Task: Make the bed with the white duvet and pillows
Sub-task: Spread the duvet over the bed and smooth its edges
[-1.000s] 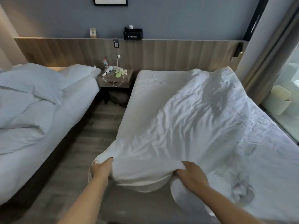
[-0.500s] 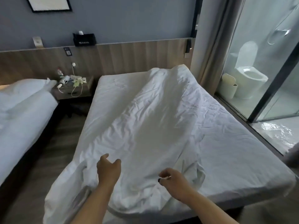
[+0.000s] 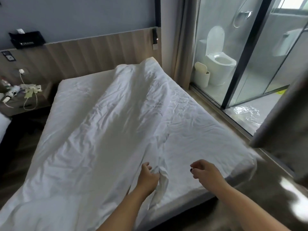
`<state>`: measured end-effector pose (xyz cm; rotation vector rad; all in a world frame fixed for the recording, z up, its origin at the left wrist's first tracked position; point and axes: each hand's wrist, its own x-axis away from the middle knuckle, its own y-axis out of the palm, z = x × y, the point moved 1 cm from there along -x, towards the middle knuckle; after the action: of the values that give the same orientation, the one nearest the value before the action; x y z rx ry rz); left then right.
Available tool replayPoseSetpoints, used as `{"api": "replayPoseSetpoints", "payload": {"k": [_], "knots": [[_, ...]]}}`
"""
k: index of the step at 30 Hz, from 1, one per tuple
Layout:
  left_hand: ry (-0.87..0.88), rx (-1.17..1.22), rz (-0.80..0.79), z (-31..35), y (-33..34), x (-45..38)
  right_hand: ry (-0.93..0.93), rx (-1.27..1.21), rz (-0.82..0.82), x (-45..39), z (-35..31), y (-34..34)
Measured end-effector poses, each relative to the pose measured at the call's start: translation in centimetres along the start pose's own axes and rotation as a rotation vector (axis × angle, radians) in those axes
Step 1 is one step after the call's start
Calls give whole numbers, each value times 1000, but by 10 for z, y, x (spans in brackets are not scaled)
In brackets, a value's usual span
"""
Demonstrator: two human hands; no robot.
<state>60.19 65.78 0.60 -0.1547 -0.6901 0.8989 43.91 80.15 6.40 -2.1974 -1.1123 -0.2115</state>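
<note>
The duvet (image 3: 106,130) lies crumpled along the bed's (image 3: 208,147) left half, leaving the 3 o'clock side bare. The left hand (image 3: 148,178) seems to pinch its edge fold at 6 o'clock, though blur hides the grip; the right hand (image 3: 205,175) hovers loosely curled, grasping nothing. A one-handed tug could twist the cloth or slide it floorward.

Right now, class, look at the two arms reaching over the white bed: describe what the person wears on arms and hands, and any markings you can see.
Both forearms are bare: no sleeves, gloves, watch or bracelets show in this view. The left hand shows no rings or marks. The right hand has dark polish on a fingernail; the other nails are too blurred to judge.
</note>
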Motion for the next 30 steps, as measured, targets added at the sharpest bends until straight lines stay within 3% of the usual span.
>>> {"api": "replayPoseSetpoints", "payload": {"k": [5,8,12,15,23,27,30], "knots": [[-54,-91,-114,-4,44,-64,25,127,-49,-48,4,-7],[-67,-137,-154,-5,63,-111,-22,359,-126,-87,2,-6],[-68,-227,-98,-3,80,-185,-147,738,-228,-157,-7,-5],[-70,-405,-66,-4,91,-232,-155,836,-285,-213,-10,-1],[-152,-760,144,-22,105,-287,11,652,-402,-289,3,15],[-228,-414,251,-2,80,-291,90,521,-401,-314,0,18],[-235,-292,421,23,64,-275,262,218,-341,-337,-8,17]]}}
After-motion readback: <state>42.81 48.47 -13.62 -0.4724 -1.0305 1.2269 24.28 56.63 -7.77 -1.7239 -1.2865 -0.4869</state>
